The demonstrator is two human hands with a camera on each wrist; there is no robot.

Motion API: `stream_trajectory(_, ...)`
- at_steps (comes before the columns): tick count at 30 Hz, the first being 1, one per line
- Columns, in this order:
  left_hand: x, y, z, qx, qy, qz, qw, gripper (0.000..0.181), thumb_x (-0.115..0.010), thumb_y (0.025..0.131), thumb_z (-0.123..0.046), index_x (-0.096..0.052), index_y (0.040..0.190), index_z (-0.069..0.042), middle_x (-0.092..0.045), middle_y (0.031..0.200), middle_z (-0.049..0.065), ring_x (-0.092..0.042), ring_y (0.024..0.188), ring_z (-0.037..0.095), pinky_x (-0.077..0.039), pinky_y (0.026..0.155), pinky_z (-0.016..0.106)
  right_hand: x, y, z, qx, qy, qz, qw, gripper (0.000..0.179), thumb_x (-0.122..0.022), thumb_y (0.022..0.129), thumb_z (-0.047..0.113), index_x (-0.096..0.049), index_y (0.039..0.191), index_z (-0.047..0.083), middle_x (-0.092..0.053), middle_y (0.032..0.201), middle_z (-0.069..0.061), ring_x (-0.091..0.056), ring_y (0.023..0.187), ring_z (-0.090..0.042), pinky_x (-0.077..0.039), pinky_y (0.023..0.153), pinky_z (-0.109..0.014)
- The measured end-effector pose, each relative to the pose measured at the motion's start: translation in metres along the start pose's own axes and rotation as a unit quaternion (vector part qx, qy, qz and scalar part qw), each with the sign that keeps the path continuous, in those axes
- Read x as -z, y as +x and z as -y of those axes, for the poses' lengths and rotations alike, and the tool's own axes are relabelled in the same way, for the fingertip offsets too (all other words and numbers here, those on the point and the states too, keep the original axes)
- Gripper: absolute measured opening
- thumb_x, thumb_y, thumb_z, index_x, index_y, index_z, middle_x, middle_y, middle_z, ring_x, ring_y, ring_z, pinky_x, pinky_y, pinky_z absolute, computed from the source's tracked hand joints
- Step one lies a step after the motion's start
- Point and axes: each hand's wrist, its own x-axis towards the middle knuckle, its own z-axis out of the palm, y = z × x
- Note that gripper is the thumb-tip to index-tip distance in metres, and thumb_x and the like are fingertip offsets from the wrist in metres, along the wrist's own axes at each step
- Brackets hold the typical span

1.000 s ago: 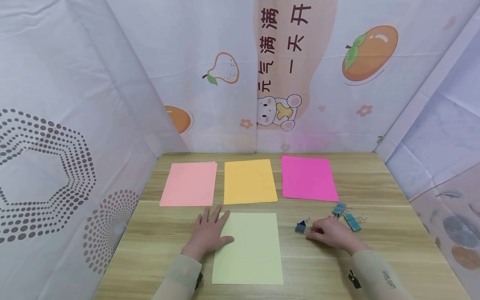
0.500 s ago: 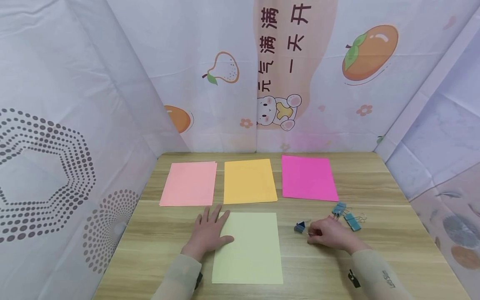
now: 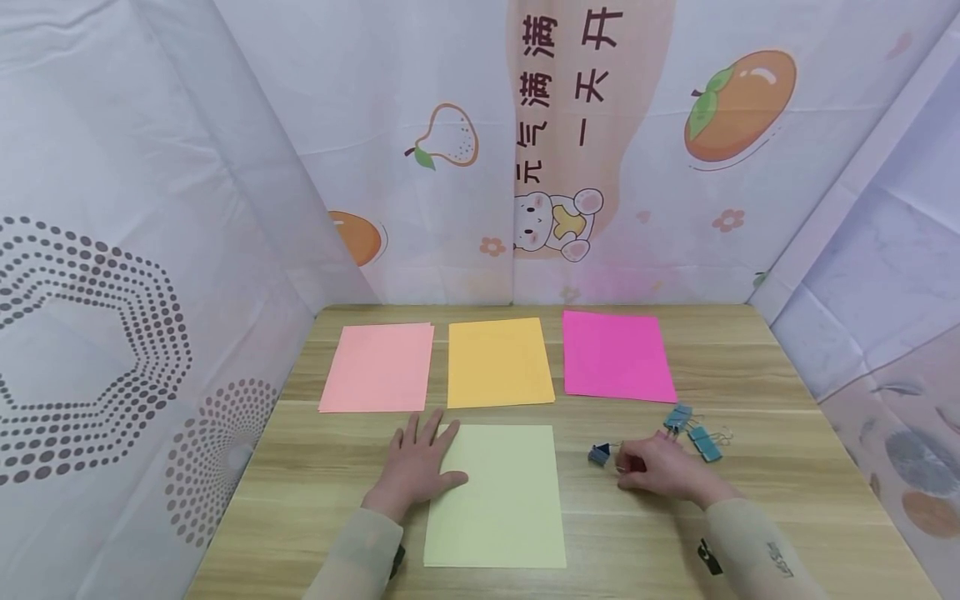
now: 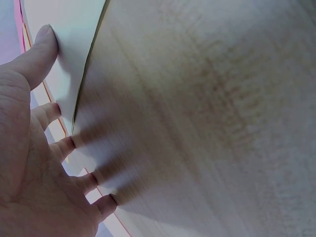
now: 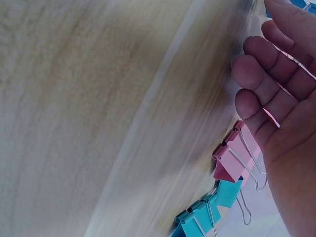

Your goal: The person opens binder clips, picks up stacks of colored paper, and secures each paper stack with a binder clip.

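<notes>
Blue clip (image 3: 599, 455) just right of yellow sheet (image 3: 498, 504); right hand (image 3: 658, 468) curled, thumb and fingers pinching its wire handle; left hand (image 3: 414, 471) spread wide, resting at sheet's left edge

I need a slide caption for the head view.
Left hand at edge of pale yellow paper, right hand at blue binder clip; pink paper, orange paper, magenta paper behind.
</notes>
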Motion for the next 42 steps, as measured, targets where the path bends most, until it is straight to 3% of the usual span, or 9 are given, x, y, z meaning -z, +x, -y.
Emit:
stream_trajectory(6,0.001,0.000,0.000,0.001,0.000,0.002,1.0000,0.088,-0.067,0.090,-0.062,-0.036,0.160,-0.021,-0.019,0.169,0.014,-0.012,0.152,0.053,-0.019,0.116,0.072,0.003,-0.002,-0.002,-0.013,0.015,-0.006,0.9998,0.026,-0.080,0.088,0.037,-0.058,0.094,0.023,-0.054,0.078,0.017,-0.046,0.070,-0.001,-0.037,0.068,-0.026)
stream_trajectory(16,-0.001,0.001,0.001,-0.002,-0.001,-0.002,1.0000,0.087,-0.067,0.090,-0.062,-0.036,0.160,-0.021,-0.019,0.169,0.014,-0.012,0.152,0.053,-0.019,0.116,0.072,0.005,-0.003,0.000,-0.047,0.028,-0.015,0.9984,0.042,-0.084,0.083,0.041,-0.051,0.097,0.018,-0.051,0.081,0.009,-0.044,0.071,-0.004,-0.034,0.071,-0.028)
stream_trajectory(26,-0.002,0.001,0.001,-0.001,0.000,-0.002,1.0000,0.088,-0.067,0.090,-0.062,-0.036,0.160,-0.021,-0.020,0.169,0.014,-0.012,0.152,0.053,-0.019,0.115,0.072,0.011,-0.005,0.003,-0.075,0.069,-0.008,0.9948,0.052,-0.087,0.080,0.037,-0.047,0.102,0.012,-0.052,0.085,0.000,-0.047,0.074,-0.013,-0.041,0.059,-0.025)
stream_trajectory(32,-0.002,0.001,0.002,-0.001,0.001,-0.001,1.0000,0.088,-0.067,0.090,-0.063,-0.035,0.161,-0.022,-0.020,0.169,0.014,-0.011,0.152,0.053,-0.019,0.115,0.072,0.012,-0.004,0.001,-0.087,0.054,-0.016,0.9946,0.065,-0.087,0.080,0.042,-0.050,0.122,0.008,-0.055,0.102,-0.002,-0.052,0.087,-0.015,-0.048,0.071,-0.029)
stream_trajectory(42,-0.003,0.001,0.002,0.000,0.002,-0.001,1.0000,0.088,-0.066,0.090,-0.063,-0.035,0.161,-0.022,-0.019,0.169,0.014,-0.012,0.152,0.052,-0.019,0.115,0.073,0.012,-0.005,-0.002,-0.060,0.046,-0.027,0.9968,0.083,-0.087,0.080,0.042,-0.046,0.142,0.006,-0.060,0.115,-0.005,-0.060,0.106,-0.021,-0.052,0.088,-0.048)
